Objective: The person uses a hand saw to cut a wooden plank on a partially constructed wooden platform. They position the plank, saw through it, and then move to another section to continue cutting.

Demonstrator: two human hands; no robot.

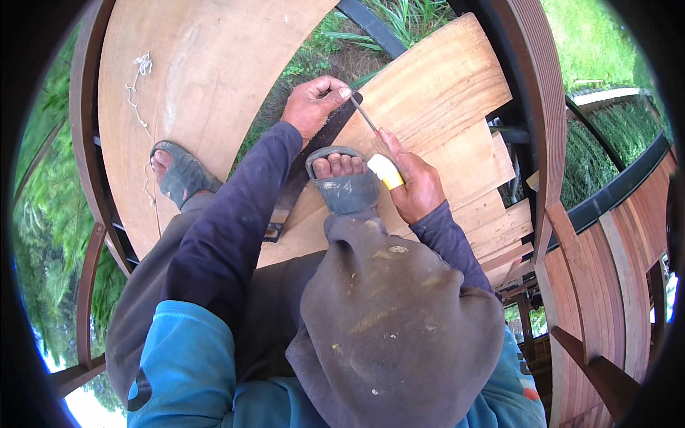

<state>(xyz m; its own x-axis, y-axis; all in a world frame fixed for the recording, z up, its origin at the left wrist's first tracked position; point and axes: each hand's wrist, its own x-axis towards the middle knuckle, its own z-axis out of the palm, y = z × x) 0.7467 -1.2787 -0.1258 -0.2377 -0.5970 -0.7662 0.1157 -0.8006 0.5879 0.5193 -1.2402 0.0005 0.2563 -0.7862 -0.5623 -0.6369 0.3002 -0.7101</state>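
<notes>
My left hand (311,105) is closed, its thumb and forefinger pinched at the far tip of a thin metal file (364,115). My right hand (416,182) is wrapped round the file's handle (379,147); something white and yellow (385,171) shows at that grip. Under the file lies a handsaw with a long dark blade (330,135), running from beside my left fingertips down to its handle end (273,230) near my knee. My sandalled right foot (340,178) rests beside the blade. Part of the saw is hidden by my left arm.
Wide pale boards (442,78) lie beneath, with a gap showing grass between them. My left foot (175,171) stands on the left board (207,64), near a knotted white string (133,96). Brown curved rails (542,107) flank both sides; stacked planks (596,278) are at right.
</notes>
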